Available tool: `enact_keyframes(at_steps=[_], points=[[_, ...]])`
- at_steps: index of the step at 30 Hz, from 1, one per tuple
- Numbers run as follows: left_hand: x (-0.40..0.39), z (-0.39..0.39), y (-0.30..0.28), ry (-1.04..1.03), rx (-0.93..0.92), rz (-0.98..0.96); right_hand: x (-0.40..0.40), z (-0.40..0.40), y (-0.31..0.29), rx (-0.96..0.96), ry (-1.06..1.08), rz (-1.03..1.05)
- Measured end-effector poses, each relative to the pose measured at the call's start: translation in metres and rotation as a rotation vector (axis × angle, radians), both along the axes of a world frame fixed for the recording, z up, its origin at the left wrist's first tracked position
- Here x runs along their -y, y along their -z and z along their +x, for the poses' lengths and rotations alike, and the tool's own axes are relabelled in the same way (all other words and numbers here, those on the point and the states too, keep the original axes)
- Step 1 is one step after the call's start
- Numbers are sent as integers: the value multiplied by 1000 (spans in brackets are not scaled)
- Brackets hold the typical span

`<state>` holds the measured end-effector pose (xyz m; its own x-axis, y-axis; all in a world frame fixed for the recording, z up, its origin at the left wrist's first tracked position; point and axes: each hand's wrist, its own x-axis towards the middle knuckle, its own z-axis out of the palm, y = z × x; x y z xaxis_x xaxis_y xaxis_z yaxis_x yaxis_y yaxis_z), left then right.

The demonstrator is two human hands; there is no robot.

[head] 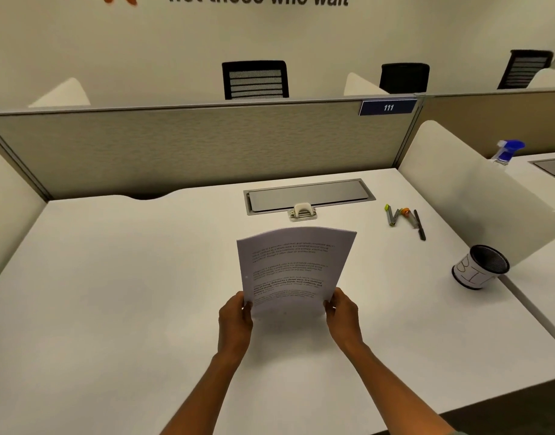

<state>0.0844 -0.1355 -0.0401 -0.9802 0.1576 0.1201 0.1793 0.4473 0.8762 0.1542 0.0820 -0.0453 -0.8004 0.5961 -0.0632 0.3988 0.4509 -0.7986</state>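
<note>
A thin stack of printed white paper [293, 268] stands upright above the white desk [113, 293], slightly bowed, its text facing me. My left hand [235, 318] grips its lower left corner and my right hand [342, 312] grips its lower right corner. A punched hole shows near the left margin of the sheets. A small white hole punch [302, 211] sits on the desk just beyond the paper.
A grey cable-tray lid [310, 196] is set into the desk behind the punch. Several pens and highlighters [405, 219] lie at the right, with a black mesh cup [480, 266] labelled in marker nearer the edge. Fabric partition [207, 146] and curved white side dividers bound the desk. A blue spray bottle [507, 152] stands on the neighbouring desk.
</note>
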Motion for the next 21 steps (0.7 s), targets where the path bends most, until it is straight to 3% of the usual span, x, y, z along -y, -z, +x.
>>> enact_keyframes(at_steps=[5,15,21], points=[[-4,-6,1,-54,0,-79,-8,-4,9,51,-22,28],[-22,-36,-21,-174,69,-40,-47,-28,-24,-85,-80,-132],[-31,-38,-20,-207,246,101,-67,-37,-26,-20,-135,-259]])
